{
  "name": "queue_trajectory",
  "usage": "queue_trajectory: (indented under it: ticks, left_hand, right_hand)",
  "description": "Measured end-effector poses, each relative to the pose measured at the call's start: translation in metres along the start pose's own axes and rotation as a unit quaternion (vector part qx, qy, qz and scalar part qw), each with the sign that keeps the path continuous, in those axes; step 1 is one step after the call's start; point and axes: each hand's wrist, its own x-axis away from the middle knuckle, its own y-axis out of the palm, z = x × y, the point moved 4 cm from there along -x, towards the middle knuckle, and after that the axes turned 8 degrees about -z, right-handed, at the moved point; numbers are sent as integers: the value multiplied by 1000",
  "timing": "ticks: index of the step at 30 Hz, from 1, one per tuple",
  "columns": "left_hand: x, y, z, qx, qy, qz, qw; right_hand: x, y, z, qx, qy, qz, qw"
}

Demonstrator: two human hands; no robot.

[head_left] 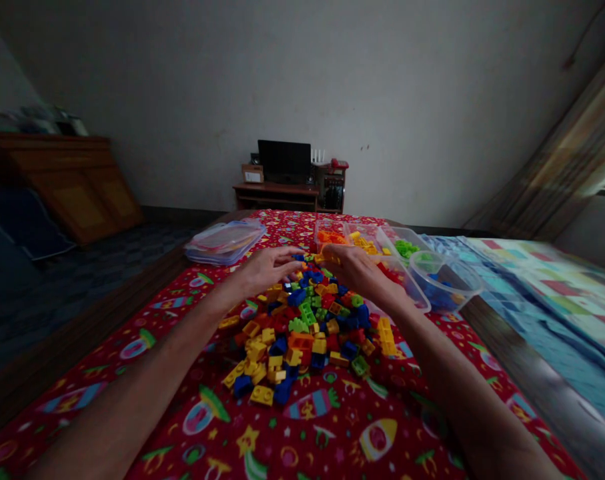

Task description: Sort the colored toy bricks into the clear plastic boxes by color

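A big pile of toy bricks (pixel 302 333) in red, blue, yellow, green and orange lies on a red cloth (pixel 332 440) with rockets on it. Both hands rest on the far edge of the pile, palms down, so the fingers can get at the bricks on top. The left hand (pixel 267 268) reaches in with loose, slightly bent fingers, their tips at some blue bricks. The right hand (pixel 358 270) curls its fingers down into the bricks. I cannot tell if either hand has a brick pinched. Just behind the pile and to its right stand clear tubs (pixel 393 233) and a round bowl (pixel 469 285). Each one keeps a single colour, so the colours stay apart. Behind the pile to its left, the lids (pixel 225 243) sit stacked out of the way.
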Motion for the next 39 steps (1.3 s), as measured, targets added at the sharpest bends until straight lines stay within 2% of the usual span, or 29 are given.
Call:
queue_trajectory:
  ticks: [3, 5, 9, 13, 17, 21, 25, 30, 39]
  left_hand:
    - [5, -18, -2, -148, -25, 8, 989]
    - [8, -26, -4, -204, -41, -12, 978]
    - [10, -34, -17, -233, -84, -72, 966]
    - [11, -31, -35, -259, -119, -129, 950]
    - [9, -21, -44, -310, -93, -173, 930]
    - [5, -16, -45, -357, -85, -173, 914]
    - [4, -18, -47, -347, -99, -165, 918]
    - [4, -22, -46, -338, -82, -137, 928]
    - [6, -18, -24, -354, -73, -111, 926]
  right_hand:
    - [7, -17, 32, 53, 52, 61, 995]
    - [12, -30, 54, 76, 96, 93, 988]
    - [26, -53, 89, 97, 187, 143, 967]
    - [37, -64, 107, 103, 235, 139, 957]
    - [39, -59, 116, 104, 263, 115, 952]
    - [34, -49, 117, 87, 257, 102, 957]
    - [30, -42, 115, 67, 254, 89, 961]
    - [27, -40, 111, 59, 244, 85, 964]
    - [24, -34, 114, -5, 216, 72, 974]
